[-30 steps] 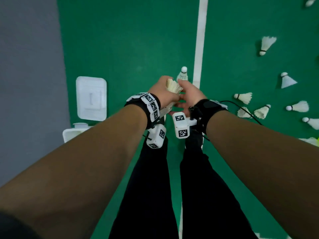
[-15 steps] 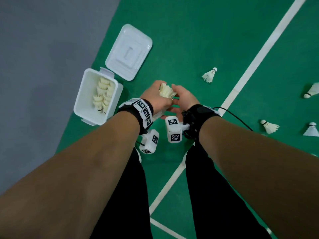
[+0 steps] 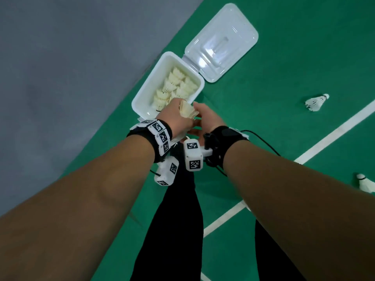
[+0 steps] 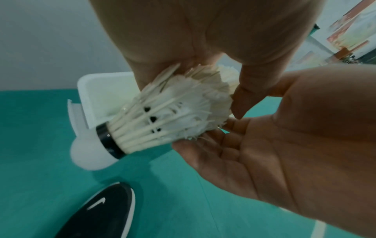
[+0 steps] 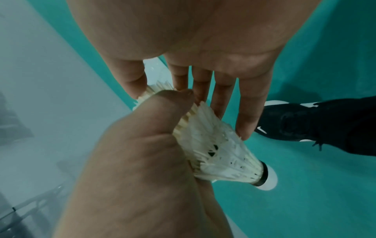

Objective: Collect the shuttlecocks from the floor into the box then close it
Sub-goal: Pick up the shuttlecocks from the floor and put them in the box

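A nested stack of white feather shuttlecocks (image 3: 188, 111) (image 4: 173, 116) (image 5: 219, 153) is held between both hands just over the near end of the white box (image 3: 142, 94) (image 4: 101, 93). My left hand (image 3: 176, 118) (image 5: 142, 153) grips the feather skirt, thumb over the top, cork pointing down towards me. My right hand (image 3: 209, 118) (image 4: 295, 145) lies against the feathers with straight fingers. The box holds several shuttlecocks (image 3: 174, 86), and its hinged lid (image 3: 233, 27) lies open flat on the floor.
Loose shuttlecocks lie on the green court to the right, one (image 3: 316, 102) near a white line and one (image 3: 365, 182) at the frame edge. Grey flooring borders the box on the left. My black shoes (image 4: 101, 212) (image 5: 325, 125) stand right below the hands.
The view has swung left, from the scattered shuttlecocks to the box. Both hands, still together on the stack, have come from beside the box to over its near end.
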The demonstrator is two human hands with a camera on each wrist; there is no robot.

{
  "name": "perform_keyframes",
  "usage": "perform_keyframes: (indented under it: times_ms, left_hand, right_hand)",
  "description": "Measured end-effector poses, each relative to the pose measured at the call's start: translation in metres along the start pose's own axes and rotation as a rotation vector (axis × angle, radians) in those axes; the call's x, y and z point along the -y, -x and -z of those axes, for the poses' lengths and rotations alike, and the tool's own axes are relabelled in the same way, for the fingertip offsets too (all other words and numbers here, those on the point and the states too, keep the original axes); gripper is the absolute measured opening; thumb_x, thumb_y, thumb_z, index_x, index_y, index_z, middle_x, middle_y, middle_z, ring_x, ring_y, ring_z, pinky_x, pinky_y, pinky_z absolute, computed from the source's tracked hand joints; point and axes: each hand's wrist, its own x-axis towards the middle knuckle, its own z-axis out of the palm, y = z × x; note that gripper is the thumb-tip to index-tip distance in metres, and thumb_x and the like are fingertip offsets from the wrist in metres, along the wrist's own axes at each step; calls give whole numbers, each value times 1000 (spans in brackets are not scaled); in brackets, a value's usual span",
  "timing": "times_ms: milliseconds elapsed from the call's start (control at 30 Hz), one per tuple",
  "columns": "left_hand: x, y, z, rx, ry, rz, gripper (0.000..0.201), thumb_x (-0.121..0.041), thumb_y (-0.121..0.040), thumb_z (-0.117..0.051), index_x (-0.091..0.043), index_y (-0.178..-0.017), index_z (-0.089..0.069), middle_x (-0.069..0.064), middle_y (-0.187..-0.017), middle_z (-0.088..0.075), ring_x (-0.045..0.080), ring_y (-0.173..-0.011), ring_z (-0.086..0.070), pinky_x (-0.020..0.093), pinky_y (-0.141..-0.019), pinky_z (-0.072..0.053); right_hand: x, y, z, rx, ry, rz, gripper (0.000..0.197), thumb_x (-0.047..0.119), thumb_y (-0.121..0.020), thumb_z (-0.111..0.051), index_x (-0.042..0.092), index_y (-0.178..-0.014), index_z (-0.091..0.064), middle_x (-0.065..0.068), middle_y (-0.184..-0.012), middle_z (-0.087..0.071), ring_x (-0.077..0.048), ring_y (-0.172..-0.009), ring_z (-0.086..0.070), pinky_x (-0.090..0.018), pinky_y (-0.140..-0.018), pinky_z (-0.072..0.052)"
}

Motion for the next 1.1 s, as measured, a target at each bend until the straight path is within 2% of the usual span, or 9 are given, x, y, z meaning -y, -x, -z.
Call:
perform_keyframes:
  times_ms: [167, 300, 367, 500, 600, 733, 867, 1000, 1100]
  left_hand:
    - [8, -30, 41, -15, -14, -32, 67, -32, -85, -81, -32, -144, -48, -11, -105, -67, 10, -86, -67, 21, -57, -48]
    - [16, -54, 75, -105, 91, -3, 85, -38, -87, -77, -26, -161, -36, -9, -136, -55, 14, -119, -57, 28, -91, -46]
    - [20, -64, 85, -164, 145, 49, 81, -37, -90, -72, -22, -161, -36, -7, -136, -56, 16, -120, -57, 29, -93, -41]
    - [27, -73, 85, -166, 106, 98, 67, -33, -92, -68, -22, -155, -47, -2, -140, -59, 19, -119, -57, 29, -96, -39]
    - [24, -69, 68, -144, 35, 124, 58, -33, -91, -68, -26, -147, -54, -3, -136, -62, 19, -117, -61, 30, -97, -46]
    - [-1, -60, 28, -84, -71, 109, 49, -32, -93, -64, -27, -141, -57, -1, -127, -67, 23, -114, -64, 37, -101, -52]
    - [-50, -52, -22, 1, -159, 48, 44, -34, -89, -64, -27, -132, -64, 1, -118, -72, 22, -107, -68, 38, -100, -55]
    - [-115, -43, -82, 73, -239, -28, 13, -31, -82, -62, -27, -94, -68, -3, -97, -76, 21, -93, -75, 43, -90, -61]
    - [-171, -32, -131, 136, -333, -88, 6, -24, -88, -62, -21, -86, -67, 1, -95, -79, 23, -88, -78, 43, -86, -63]
  right_hand:
    - [23, -19, -40, -13, 23, 36, 59, 57, -83, -70, 16, -124, -69, -10, -93, -74, -33, -82, -75, -66, -90, -58]
    - [41, -31, -60, -19, 30, 73, 72, 66, -94, -62, 23, -152, -53, 4, -123, -64, -23, -104, -70, -59, -103, -56]
    - [47, -32, -59, -41, 17, 65, 72, 64, -99, -58, 26, -158, -43, 3, -140, -52, -21, -111, -64, -58, -110, -50]
    - [50, -34, -43, -81, 70, 64, 60, 53, -104, -58, 19, -153, -49, -4, -138, -58, -20, -97, -66, -55, -104, -56]
    - [46, -34, -22, -61, 79, 1, 51, 50, -106, -55, 9, -136, -57, -10, -132, -65, -32, -114, -70, -55, -105, -55]
    - [46, -32, 19, -65, 51, -9, 53, 58, -105, -50, 11, -123, -64, -9, -120, -72, -31, -105, -74, -55, -97, -58]
    - [55, -22, 72, -88, -10, 17, 53, 58, -106, -48, 11, -121, -65, -8, -115, -73, -30, -101, -75, -50, -94, -59]
    - [72, -3, 144, -114, -62, 38, 51, 56, -108, -44, 11, -123, -64, -6, -106, -71, -24, -83, -70, -47, -92, -56]
    - [83, 18, 211, -127, -123, 56, 52, 54, -110, -41, 11, -134, -59, -6, -107, -68, -23, -83, -67, -47, -92, -52]
